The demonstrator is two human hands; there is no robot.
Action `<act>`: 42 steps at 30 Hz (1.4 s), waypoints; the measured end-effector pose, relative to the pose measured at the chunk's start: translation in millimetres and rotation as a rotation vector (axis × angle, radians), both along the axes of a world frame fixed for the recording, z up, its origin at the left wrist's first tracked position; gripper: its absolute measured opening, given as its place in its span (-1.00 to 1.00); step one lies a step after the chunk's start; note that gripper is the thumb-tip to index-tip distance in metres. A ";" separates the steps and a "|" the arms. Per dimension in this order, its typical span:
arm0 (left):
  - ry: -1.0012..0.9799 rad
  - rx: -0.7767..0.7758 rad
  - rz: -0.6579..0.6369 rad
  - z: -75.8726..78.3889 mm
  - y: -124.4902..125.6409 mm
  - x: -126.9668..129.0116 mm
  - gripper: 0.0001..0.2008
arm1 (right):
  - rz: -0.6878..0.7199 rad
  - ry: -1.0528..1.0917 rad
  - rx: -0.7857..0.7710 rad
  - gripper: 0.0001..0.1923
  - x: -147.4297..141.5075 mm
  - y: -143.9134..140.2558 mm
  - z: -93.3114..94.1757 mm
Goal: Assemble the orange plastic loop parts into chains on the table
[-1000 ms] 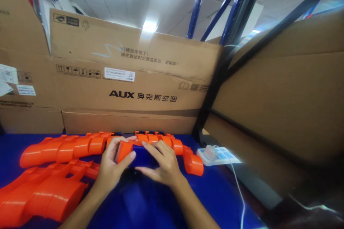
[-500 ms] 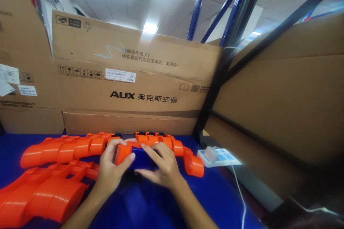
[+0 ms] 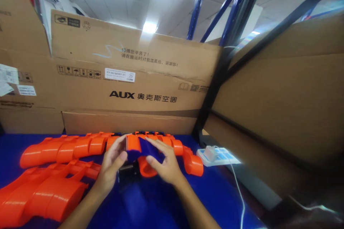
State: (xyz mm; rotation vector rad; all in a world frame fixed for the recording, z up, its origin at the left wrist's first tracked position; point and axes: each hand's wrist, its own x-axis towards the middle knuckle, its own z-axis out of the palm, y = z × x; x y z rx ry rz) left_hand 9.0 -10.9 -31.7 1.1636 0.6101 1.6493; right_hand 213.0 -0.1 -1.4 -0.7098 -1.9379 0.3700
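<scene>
You have an orange-and-blue piece (image 3: 133,144) between your two hands, raised over the near middle of the blue tabletop (image 3: 215,196). Your left hand (image 3: 110,166) is curled around its left end, the fingers behind the orange block and the thumb on the near side, so the grasp is closed to about the piece's thickness. Your right hand (image 3: 168,164) has the right side, fingers laid along the top of the dark blue portion and thumb underneath, spread to the depth of the piece. A rounded orange section (image 3: 146,169) shows below the blue, beside your right thumb; whether it is joined to what you hold, you cannot tell from here. A dark object (image 3: 127,173) lies just below your hands, too shaded to make out. On your left, one orange segmented row (image 3: 67,149) runs along the far side and a larger orange segmented part (image 3: 52,196) sits nearer you. Beyond your right hand, another orange row (image 3: 176,145) stretches right toward an orange ring (image 3: 194,164). Near that ring, on the right, is a white power strip (image 3: 229,157) with a plug (image 3: 211,154) and a white cable (image 3: 238,186). Cardboard (image 3: 88,96) stands along the far edge.
</scene>
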 end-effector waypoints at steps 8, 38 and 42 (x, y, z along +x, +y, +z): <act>-0.024 -0.144 -0.059 1.8 -3.3 2.9 -0.66 | 0.171 -0.069 -0.330 -0.46 -6.5 -2.9 -3.9; -0.165 -0.272 -0.047 11.3 3.9 -5.7 -0.54 | -1.164 0.106 -0.162 -0.39 108.6 39.3 15.7; -0.164 -0.284 -0.060 12.2 3.2 -4.9 -0.56 | -1.318 -0.107 -0.337 -0.33 134.3 46.6 8.2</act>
